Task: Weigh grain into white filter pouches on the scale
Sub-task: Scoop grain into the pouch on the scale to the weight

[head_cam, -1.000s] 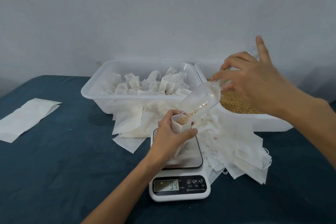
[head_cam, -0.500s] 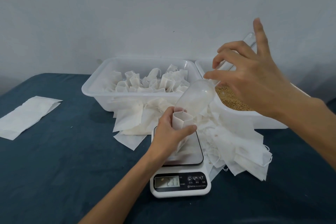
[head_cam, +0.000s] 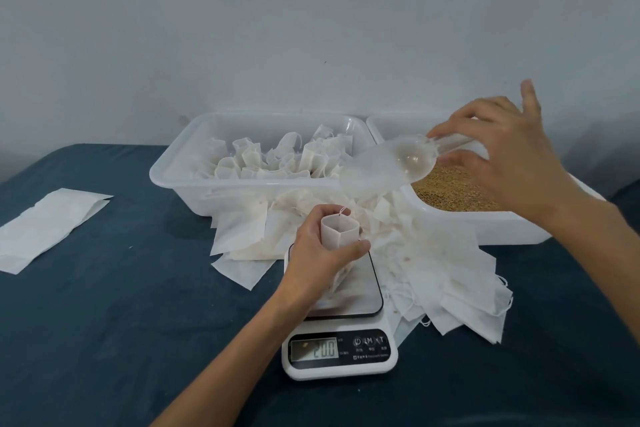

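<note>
The left hand point(head_cam: 320, 248) curls its fingers and thumb round a white filter pouch point(head_cam: 338, 230), holding it upright with its mouth open on the platform of the scale point(head_cam: 341, 322). Just below the wrist, the scale's display reads 20.0. Up and to the right of that hand, well apart from the pouch, the right hand point(head_cam: 498, 156) pinches the handle of a clear plastic scoop point(head_cam: 394, 163) between thumb and fingers, little finger raised; the bowl points left and looks empty. Under the right hand sits a white tray point(head_cam: 485, 222) with grain point(head_cam: 450, 189) in it. Behind the left hand, a second white bin point(head_cam: 180, 180) holds filled pouches point(head_cam: 273, 159) standing open. Between the bins and the scale lies a loose heap of flat empty pouches point(head_cam: 443, 274), spreading right of the left hand. Far to its left, a flat white sheet point(head_cam: 48, 225) lies on the dark blue tabletop point(head_cam: 121, 322).
</note>
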A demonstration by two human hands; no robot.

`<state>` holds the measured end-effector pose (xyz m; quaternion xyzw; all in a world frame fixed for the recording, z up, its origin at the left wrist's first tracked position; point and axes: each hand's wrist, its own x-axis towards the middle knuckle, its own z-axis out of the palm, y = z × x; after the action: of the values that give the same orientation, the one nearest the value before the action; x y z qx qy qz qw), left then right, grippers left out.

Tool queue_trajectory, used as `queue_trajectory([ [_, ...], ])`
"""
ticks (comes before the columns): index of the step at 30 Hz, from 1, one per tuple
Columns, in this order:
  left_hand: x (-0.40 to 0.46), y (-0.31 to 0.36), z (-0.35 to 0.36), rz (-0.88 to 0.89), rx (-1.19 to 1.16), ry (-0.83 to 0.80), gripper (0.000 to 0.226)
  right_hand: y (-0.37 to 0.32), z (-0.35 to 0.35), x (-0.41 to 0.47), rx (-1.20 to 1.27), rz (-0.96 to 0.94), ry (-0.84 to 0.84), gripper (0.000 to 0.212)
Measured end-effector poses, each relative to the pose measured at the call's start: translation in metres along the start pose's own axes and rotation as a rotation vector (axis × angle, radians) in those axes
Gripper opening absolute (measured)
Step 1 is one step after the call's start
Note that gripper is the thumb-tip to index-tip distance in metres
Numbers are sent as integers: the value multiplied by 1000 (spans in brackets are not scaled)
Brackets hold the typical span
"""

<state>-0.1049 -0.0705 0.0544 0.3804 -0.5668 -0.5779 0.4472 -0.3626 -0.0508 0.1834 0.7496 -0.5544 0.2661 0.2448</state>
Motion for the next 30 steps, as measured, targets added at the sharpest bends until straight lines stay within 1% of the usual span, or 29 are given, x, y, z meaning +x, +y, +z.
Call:
queue_trajectory([
  [5,-1,3,1,12,5,6,57,49,30,-10,86,470,-85,30],
  [7,-2,3,1,10,12,9,58,64,44,-15,90,637,-170,29],
  [8,-2,3,1,8,17,10,58,69,51,-17,47,687,-218,28],
  [10,-2,2,0,10,21,9,57,78,65,-20,-46,727,-313,27],
  [12,-2,2,0,14,17,10,55,82,75,-20,-71,758,-407,27],
  [15,0,2,0,13,31,5,51,85,87,-18,-95,802,-554,16],
  [17,-1,3,1,8,28,0,55,84,90,-18,-99,818,-639,13],
  [20,-2,4,2,19,35,3,58,83,93,-19,-111,792,-721,16],
  [22,-2,3,1,18,40,4,57,81,91,-19,-131,779,-754,13],
  [24,-2,3,1,19,48,5,56,76,86,-18,-165,765,-723,15],
  [25,-2,3,1,18,51,6,55,71,83,-17,-187,736,-652,19],
  [27,-2,2,-1,14,50,5,50,52,74,-16,-178,645,-405,20],
  [29,-1,1,-2,23,52,-7,40,16,66,-18,-46,517,-140,15],
  [30,0,1,-2,34,59,-11,34,-6,63,-20,34,448,-55,15],
])
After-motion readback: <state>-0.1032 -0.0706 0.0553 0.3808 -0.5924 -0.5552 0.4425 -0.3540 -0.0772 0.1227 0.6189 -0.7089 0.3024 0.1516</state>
